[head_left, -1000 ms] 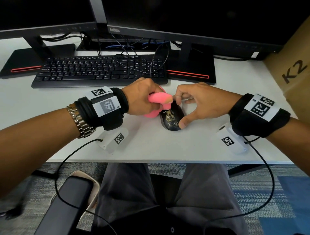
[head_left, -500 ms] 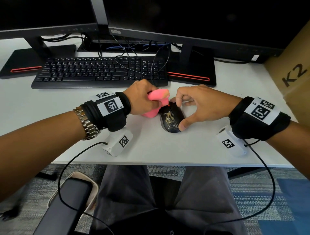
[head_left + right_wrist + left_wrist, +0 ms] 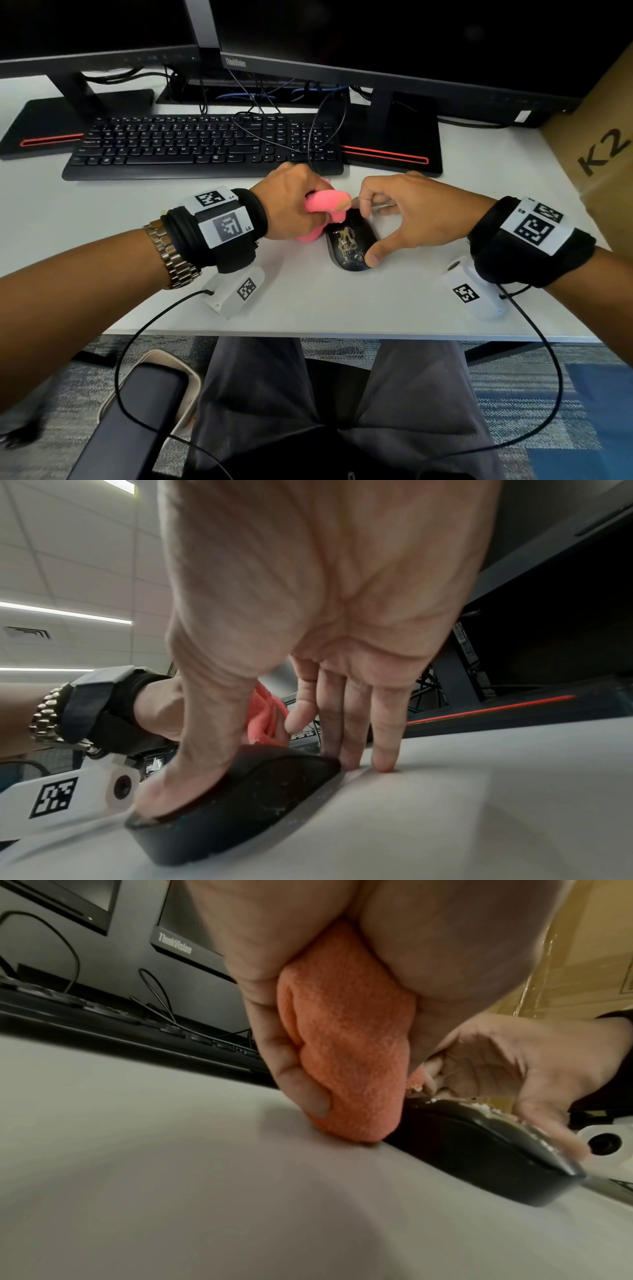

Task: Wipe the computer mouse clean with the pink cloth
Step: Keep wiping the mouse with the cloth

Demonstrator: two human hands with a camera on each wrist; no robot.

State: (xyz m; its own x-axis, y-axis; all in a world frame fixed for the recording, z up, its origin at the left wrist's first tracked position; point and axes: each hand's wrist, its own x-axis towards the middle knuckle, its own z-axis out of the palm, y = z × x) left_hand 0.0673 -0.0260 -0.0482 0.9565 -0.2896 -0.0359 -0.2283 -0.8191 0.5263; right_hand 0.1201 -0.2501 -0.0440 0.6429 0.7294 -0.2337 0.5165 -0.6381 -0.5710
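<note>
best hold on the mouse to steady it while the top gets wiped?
Pinch the mouse by its low side walls, coming from the right as the right hand does: thumb at the near end, fingers at the far end. That grip leaves the domed, smeared top free for the pink cloth.

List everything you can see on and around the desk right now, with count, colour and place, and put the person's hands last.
mouse: 1, black, yellowish grime on top, on the desk between the hands
pink cloth: 1, pink, bunched, against the mouse's left side
keyboard: 1, black, behind the hands
monitors: 2, black, back of the desk, on stands with red stripes
cables: several, black and blue, under the monitors and over the keyboard
cardboard box: 1, brown, marked K2, far right
desk: 1, white
chair armrest: 1, black, lower left
wristwatch: 1, metal, left wrist
left hand: grips the cloth
right hand: thumb and fingers hold the mouse steady
</note>
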